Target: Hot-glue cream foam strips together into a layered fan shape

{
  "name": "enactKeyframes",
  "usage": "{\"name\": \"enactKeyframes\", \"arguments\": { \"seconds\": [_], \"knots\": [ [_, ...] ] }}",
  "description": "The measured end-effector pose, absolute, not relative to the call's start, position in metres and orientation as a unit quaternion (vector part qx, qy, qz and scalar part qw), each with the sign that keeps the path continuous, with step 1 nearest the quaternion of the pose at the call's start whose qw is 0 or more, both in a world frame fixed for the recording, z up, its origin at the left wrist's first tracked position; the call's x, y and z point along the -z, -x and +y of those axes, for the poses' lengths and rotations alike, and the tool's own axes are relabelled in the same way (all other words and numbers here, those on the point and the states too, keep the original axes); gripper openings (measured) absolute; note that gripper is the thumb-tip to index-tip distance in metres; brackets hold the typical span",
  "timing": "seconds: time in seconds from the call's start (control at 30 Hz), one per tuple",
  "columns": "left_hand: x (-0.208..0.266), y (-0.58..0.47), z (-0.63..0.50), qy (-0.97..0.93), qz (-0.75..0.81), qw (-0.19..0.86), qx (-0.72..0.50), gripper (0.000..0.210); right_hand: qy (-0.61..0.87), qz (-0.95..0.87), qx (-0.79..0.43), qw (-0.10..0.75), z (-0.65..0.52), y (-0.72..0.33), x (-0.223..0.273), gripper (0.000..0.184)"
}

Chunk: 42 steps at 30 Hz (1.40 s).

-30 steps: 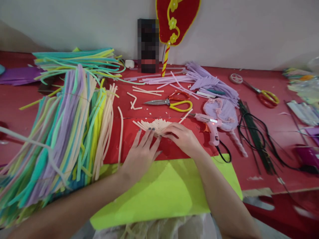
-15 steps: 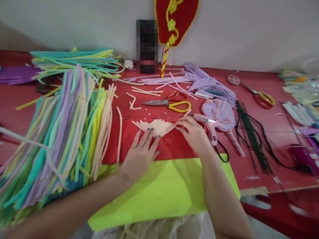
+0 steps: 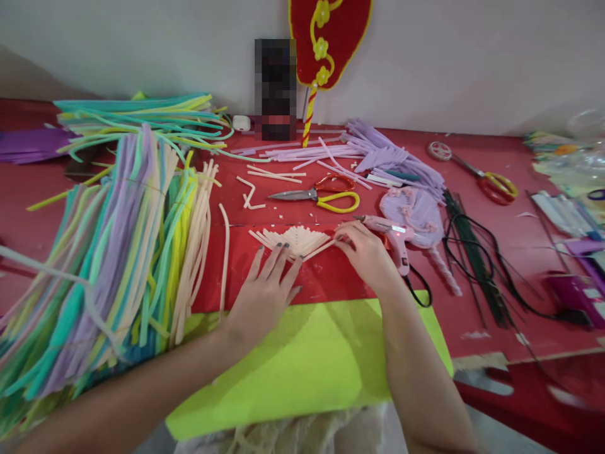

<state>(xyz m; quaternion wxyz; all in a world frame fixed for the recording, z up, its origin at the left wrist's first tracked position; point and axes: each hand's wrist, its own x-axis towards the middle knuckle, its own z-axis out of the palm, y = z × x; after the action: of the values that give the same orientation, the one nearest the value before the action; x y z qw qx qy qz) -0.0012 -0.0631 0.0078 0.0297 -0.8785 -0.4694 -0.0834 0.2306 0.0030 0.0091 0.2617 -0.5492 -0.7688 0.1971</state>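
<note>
A fan-shaped piece made of cream pipe cleaners (image 3: pixel 297 238) lies on the red mat (image 3: pixel 326 280) in front of me. My left hand (image 3: pixel 265 277) rests flat with spread fingers, its fingertips pressing on the lower edge of the piece. At the piece's right end my right hand (image 3: pixel 362 246) has thumb and forefinger pinched together on the tip of a cream pipe cleaner (image 3: pixel 321 250) along the lower right edge. Just beyond that hand lies a pink glue gun (image 3: pixel 399 243) with a small light showing on it.
Scissors with red and yellow handles (image 3: pixel 338 195) lie behind the piece. Bundles of coloured pipe cleaners (image 3: pixel 123 239) fill the left side. At the right are a lilac fan (image 3: pixel 411 214), black cord (image 3: pixel 491 239) and more scissors (image 3: pixel 491 183). A red fan (image 3: pixel 331 38) leans against the wall.
My right thumb and forefinger have drawn closer around the pipe cleaner's end. My left hand stays where it was; the whole view has shifted slightly.
</note>
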Motion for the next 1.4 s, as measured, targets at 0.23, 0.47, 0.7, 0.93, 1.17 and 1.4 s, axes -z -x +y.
{"name": "enactKeyframes", "arguments": {
  "seconds": [0.23, 0.47, 0.7, 0.93, 1.17, 1.4],
  "knots": [
    [-0.009, 0.004, -0.061, 0.867, -0.482, 0.03, 0.121, 0.043, 0.472, -0.787, -0.259, 0.303, -0.004, -0.236, -0.031, 0.013],
    [-0.013, 0.007, -0.059, 0.886, -0.406, 0.054, 0.218, 0.027, 0.456, -0.794, -0.202, 0.348, -0.008, -0.236, -0.038, 0.016],
    [-0.011, 0.007, -0.06, 0.907, -0.357, 0.04, 0.22, 0.016, 0.44, -0.799, -0.223, 0.343, -0.008, -0.231, -0.034, 0.017],
    [-0.014, 0.007, -0.057, 0.915, -0.341, 0.052, 0.209, 0.016, 0.467, -0.786, -0.249, 0.32, -0.008, -0.233, -0.034, 0.014],
    [-0.017, 0.011, -0.057, 0.908, -0.352, 0.062, 0.219, 0.029, 0.461, -0.8, -0.256, 0.286, -0.009, -0.244, -0.037, 0.016],
    [-0.014, 0.013, -0.057, 0.91, -0.359, 0.05, 0.203, 0.03, 0.441, -0.822, -0.283, 0.222, -0.013, -0.247, -0.043, 0.013]
  ]
}}
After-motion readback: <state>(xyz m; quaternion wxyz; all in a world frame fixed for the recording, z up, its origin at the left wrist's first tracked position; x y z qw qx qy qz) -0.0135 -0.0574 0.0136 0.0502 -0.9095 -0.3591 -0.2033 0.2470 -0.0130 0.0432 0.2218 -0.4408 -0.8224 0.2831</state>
